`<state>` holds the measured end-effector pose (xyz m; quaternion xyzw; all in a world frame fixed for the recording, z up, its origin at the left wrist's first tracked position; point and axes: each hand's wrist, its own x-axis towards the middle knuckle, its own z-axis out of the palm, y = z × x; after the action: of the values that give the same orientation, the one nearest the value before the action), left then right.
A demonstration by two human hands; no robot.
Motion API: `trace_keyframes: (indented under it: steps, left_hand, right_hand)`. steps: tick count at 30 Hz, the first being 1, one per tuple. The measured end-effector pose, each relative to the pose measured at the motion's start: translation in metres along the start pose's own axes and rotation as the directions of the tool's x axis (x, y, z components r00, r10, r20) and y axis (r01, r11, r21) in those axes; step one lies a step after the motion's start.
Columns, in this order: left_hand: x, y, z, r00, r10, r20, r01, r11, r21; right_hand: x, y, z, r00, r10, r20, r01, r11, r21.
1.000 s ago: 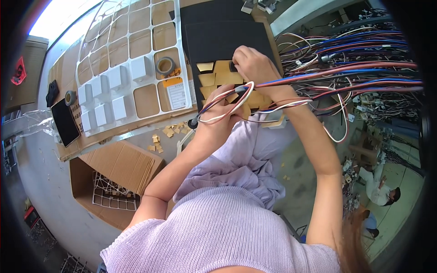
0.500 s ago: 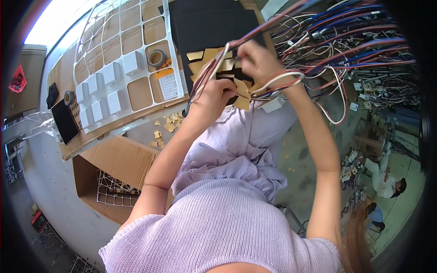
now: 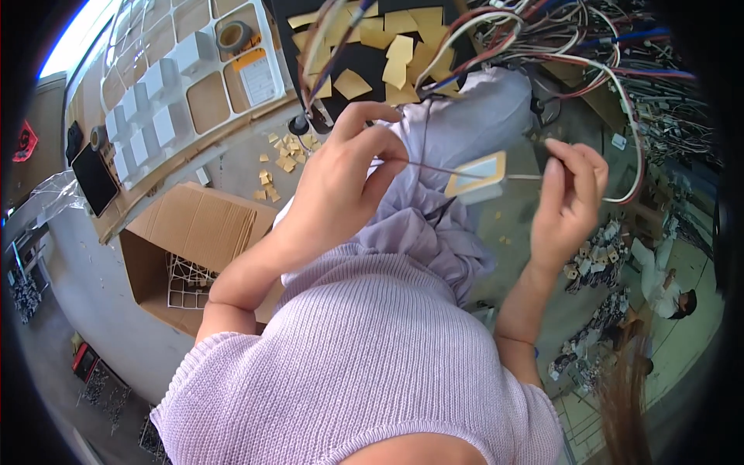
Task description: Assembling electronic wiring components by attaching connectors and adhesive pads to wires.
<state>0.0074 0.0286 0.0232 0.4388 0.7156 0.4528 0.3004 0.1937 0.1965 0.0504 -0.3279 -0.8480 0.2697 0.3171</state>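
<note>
My left hand (image 3: 349,167) is closed, its thumb and fingertips pinching a thin dark wire (image 3: 428,166). A small white rectangular block with a yellow rim (image 3: 475,175) is in line with that wire, above my lap and between both hands. From its other side a white wire (image 3: 525,177) runs to my right hand (image 3: 572,190), whose fingers are curled around it. The wire appears again beyond that hand and loops up toward the bundle. Several yellow cut pieces (image 3: 399,60) lie on a black board (image 3: 306,46) beyond my hands.
A large wire bundle (image 3: 566,39) spreads across the far right. At the left stand a white grid tray (image 3: 190,85) with white blocks, a tape roll (image 3: 234,36) and a dark phone (image 3: 94,180). An open cardboard box (image 3: 190,221) sits on the floor. People (image 3: 659,283) are at the right.
Both hands have come back from the yellow pieces toward my body and moved apart. The white block with the yellow rim now shows between them. My view has shifted too.
</note>
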Motion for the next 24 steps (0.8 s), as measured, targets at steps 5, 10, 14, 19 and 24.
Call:
trace_keyframes:
  steps: [5, 10, 14, 19, 24]
  left_hand:
    - [0.008, 0.006, 0.012, 0.998, -0.009, 0.064, 0.020, 0.983, -0.184]
    - [0.009, 0.013, 0.014, 0.988, -0.053, 0.147, 0.097, 0.945, -0.313]
    - [0.006, 0.016, 0.013, 0.986, -0.050, 0.161, 0.100, 0.941, -0.322]
    - [0.002, 0.012, 0.011, 0.988, -0.027, 0.153, 0.075, 0.943, -0.323]
    - [0.004, 0.005, 0.010, 0.986, -0.039, 0.163, 0.098, 0.921, -0.377]
  right_hand:
    - [-0.014, -0.032, -0.006, 0.909, 0.155, 0.386, -0.385, 0.666, 0.639]
    - [-0.011, -0.029, 0.012, 0.851, 0.149, 0.504, -0.474, 0.631, 0.613]
    - [-0.010, -0.027, 0.020, 0.857, 0.108, 0.505, -0.439, 0.666, 0.603]
    - [-0.011, -0.025, 0.029, 0.857, 0.131, 0.498, -0.444, 0.679, 0.585]
    - [-0.011, -0.029, 0.036, 0.952, 0.127, 0.277, -0.242, 0.869, 0.431]
